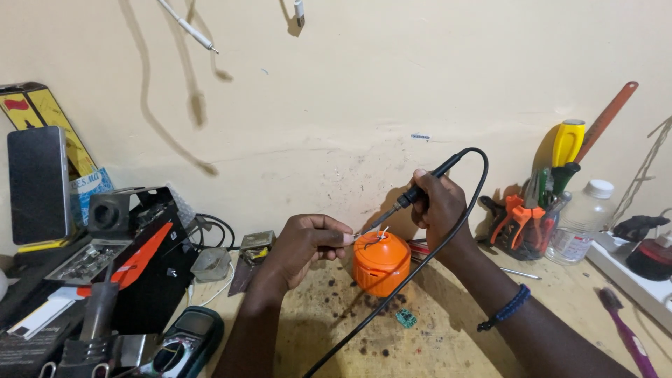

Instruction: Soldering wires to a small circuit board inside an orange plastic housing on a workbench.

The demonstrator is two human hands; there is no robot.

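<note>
Right hand (439, 204) is gripping the soldering iron (418, 190) like a pen, fingers wrapped tight round the black handle, tip angling down and leftward toward the top of the orange part (381, 262). The iron's black cord (427, 262) is looping up over that hand, then running down across the front of the orange part and off toward the near edge of the counter (448, 336).

Left hand (308, 241) is coming in from the other side, thumb and forefinger pressed together, pinching a thin strand of solder (365, 233) that is reaching toward the iron's tip. The two hands are sitting close, just apart, both meeting over the orange part, which is standing on the scorched, spotted counter directly below and between them.

Just below the orange part, nearer the person, a small green board (405, 319) is lying flat. Beyond the right hand, a clear cup of tools (526, 231) is standing by the wall with orange-handled pliers (516, 213) poking out, a plastic bottle (581, 222) beside it. Out past the left hand, a meter (189, 341) is lying at the near edge, and a dark phone (38, 183) is propped against the wall, well apart from the work
</note>
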